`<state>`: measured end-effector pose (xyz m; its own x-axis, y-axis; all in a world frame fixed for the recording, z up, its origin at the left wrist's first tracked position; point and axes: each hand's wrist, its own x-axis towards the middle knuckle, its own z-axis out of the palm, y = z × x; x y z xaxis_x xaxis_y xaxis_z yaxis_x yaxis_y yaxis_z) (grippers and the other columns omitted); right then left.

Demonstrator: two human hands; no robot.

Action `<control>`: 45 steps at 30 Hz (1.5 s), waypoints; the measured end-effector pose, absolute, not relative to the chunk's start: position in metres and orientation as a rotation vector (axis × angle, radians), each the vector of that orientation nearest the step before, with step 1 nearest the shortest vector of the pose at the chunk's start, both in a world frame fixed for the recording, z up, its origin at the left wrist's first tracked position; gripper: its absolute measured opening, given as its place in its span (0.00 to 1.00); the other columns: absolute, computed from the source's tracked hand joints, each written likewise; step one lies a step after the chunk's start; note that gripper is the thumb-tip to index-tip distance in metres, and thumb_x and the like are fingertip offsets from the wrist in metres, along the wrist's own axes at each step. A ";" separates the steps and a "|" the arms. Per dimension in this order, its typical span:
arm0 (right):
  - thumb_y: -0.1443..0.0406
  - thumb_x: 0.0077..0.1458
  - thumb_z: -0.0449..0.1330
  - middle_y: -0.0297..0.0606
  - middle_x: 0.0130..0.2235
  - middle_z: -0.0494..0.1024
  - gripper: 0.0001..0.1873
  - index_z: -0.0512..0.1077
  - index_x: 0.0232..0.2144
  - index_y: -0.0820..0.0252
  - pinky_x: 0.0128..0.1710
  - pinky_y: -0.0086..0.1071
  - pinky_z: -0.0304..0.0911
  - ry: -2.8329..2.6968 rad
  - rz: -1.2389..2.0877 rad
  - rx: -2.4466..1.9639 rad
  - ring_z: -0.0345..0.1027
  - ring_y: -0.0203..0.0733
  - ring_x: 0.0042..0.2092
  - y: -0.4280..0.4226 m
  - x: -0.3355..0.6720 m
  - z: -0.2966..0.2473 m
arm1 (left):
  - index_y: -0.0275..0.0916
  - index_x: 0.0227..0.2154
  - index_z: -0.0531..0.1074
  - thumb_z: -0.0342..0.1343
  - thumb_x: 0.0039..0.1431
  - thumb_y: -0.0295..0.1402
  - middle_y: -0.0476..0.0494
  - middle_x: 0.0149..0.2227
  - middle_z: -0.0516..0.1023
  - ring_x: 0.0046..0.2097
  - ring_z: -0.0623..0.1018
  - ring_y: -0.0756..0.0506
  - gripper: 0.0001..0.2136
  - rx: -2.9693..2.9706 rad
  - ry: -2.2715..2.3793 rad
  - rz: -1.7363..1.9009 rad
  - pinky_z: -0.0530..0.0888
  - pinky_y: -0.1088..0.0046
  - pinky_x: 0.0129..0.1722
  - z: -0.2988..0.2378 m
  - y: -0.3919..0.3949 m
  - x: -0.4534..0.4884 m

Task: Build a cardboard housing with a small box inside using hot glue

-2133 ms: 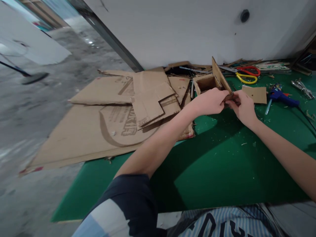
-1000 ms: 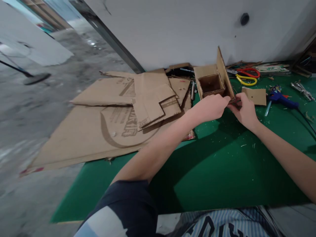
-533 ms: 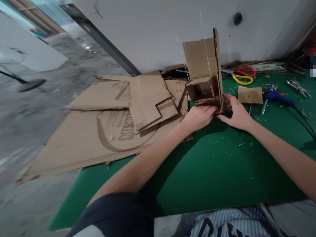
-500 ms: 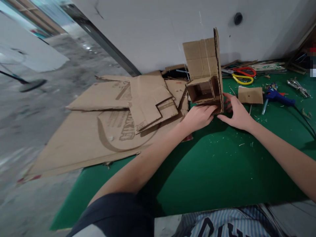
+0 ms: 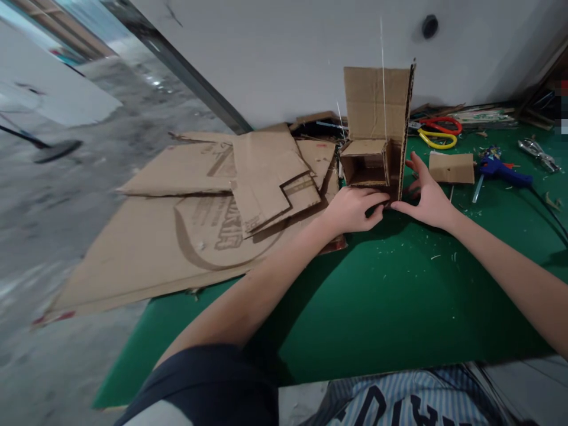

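Observation:
A cardboard structure stands upright on the green table, with tall panels at its back and right side. A small open-fronted cardboard box is fixed low against the panels. My left hand is at the structure's lower front edge, fingers closed on it below the small box; the fingertips are partly hidden. Beside the outer face of the right panel, my right hand has its fingers and thumb spread, the thumb near the bottom corner. Thin white strands rise in front of the back panel.
Flat cardboard sheets cover the left of the green table and overhang its edge. To the right are red-and-yellow-handled scissors, a small cardboard piece, a blue glue gun with its cord, and scattered scraps. A white wall stands behind.
The cardboard structure has turned slightly, its back panel now facing me more squarely, and its top has shifted right. My left thumb has come away from the fingers. My right hand stays beside the panel.

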<state>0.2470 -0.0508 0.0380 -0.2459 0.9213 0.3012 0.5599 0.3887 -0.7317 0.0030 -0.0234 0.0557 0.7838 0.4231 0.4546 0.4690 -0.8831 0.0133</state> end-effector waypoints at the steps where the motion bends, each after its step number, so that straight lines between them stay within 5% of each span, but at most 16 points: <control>1: 0.33 0.49 0.65 0.55 0.77 0.47 0.72 0.28 0.77 0.48 0.50 0.60 0.74 -1.931 0.649 -1.274 0.76 0.62 0.51 -0.051 0.247 0.038 | 0.38 0.44 0.81 0.51 0.67 0.34 0.40 0.43 0.88 0.41 0.87 0.42 0.14 -2.871 -0.678 -0.687 0.82 0.66 0.38 0.055 -0.023 0.001; 11: 0.41 0.52 0.68 0.49 0.80 0.35 0.69 0.23 0.76 0.40 0.49 0.60 0.76 -1.916 0.761 -1.207 0.79 0.54 0.44 -0.055 0.247 0.041 | 0.34 0.51 0.80 0.57 0.70 0.34 0.33 0.50 0.85 0.46 0.87 0.38 0.13 -2.821 -0.626 -0.288 0.84 0.64 0.41 0.052 -0.019 -0.006; 21: 0.40 0.43 0.74 0.55 0.78 0.42 0.79 0.21 0.76 0.38 0.36 0.53 0.78 -1.865 1.013 -1.180 0.76 0.44 0.33 -0.041 0.255 0.041 | 0.33 0.61 0.74 0.56 0.72 0.32 0.33 0.58 0.81 0.55 0.84 0.35 0.18 -2.870 -0.912 -0.041 0.84 0.58 0.49 0.065 -0.034 0.008; 32: 0.37 0.41 0.73 0.56 0.77 0.42 0.81 0.21 0.76 0.41 0.38 0.53 0.77 -1.884 1.068 -1.176 0.78 0.52 0.40 -0.038 0.254 0.043 | 0.30 0.59 0.72 0.51 0.73 0.26 0.30 0.59 0.79 0.61 0.79 0.35 0.16 -2.962 -1.255 -0.038 0.75 0.56 0.64 0.074 -0.049 0.022; 45: 0.36 0.43 0.73 0.56 0.77 0.46 0.77 0.27 0.77 0.41 0.38 0.51 0.79 -1.898 0.941 -1.210 0.78 0.49 0.38 -0.044 0.252 0.043 | 0.30 0.60 0.70 0.52 0.73 0.30 0.27 0.59 0.78 0.63 0.78 0.34 0.17 -3.084 -1.294 0.054 0.75 0.56 0.63 0.084 -0.047 0.019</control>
<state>0.2521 -0.0440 0.0429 -0.3298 0.9295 0.1651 0.4310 0.3038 -0.8497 0.0186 -0.0471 0.0837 0.7033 0.7028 -0.1073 0.7093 -0.6832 0.1737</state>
